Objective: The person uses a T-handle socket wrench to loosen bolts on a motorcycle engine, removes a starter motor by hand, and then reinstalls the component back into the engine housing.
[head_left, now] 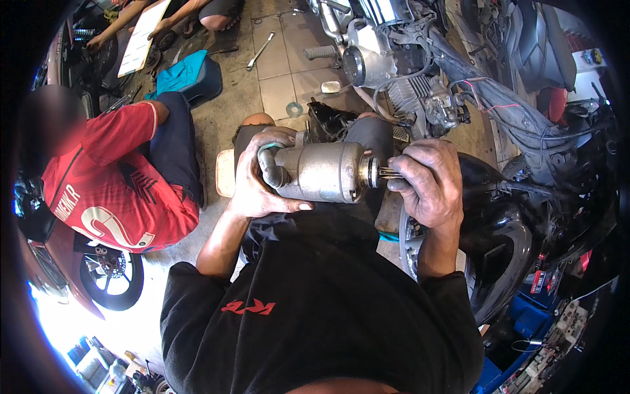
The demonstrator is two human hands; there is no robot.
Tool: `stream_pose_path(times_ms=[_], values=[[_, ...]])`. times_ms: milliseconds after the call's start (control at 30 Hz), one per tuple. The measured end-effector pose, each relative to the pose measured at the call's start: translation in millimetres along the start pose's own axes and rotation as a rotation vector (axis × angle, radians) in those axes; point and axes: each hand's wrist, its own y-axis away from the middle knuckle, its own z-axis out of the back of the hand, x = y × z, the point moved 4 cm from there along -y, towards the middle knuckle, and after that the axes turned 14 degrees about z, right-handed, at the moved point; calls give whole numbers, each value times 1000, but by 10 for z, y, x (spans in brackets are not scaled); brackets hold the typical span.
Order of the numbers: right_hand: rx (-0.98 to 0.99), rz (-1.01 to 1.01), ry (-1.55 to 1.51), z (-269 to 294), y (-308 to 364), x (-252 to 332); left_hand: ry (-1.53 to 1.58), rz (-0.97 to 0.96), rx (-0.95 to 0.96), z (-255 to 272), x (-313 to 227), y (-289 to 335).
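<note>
In front of my chest lies a silver-grey metal cylinder, by its look a starter motor (321, 172), held roughly level. Its left end has a rounded, elbow-like metal part, and a narrow neck with a black ring juts from the right end. My left hand (256, 177) is wrapped round the left end, thumb along the lower side. The fingers of my right hand (430, 180) are pinched on the thin metal shaft (388, 173) coming out of the neck. These fingers hide the shaft's tip.
A person in a red shirt (131, 171) sits close at left, and another person's hands hold a pale board (143, 36). A motorcycle engine (374, 59) and frame stand at the right. A wrench (261, 51) lies on the tiled floor ahead, near a teal cloth (182, 73).
</note>
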Motion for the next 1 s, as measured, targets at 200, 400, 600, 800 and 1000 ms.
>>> stream_pose_path(times_ms=[200, 400, 600, 800, 1000], values=[[-44, 9, -9, -46, 54, -19, -75, -50, 17, -29, -110, 4], [-75, -46, -62, -53, 100, -54, -151, -77, 6, -47, -120, -40], [-64, -37, -93, -59, 129, -76, -215, -30, 1, -65, -125, -57], [-76, 11, -77, -82, 251, -29, -187, 154, 80, -67, -75, -43], [-30, 7, -45, -101, 254, -35, 22, 333, 85, -96, 48, 36]])
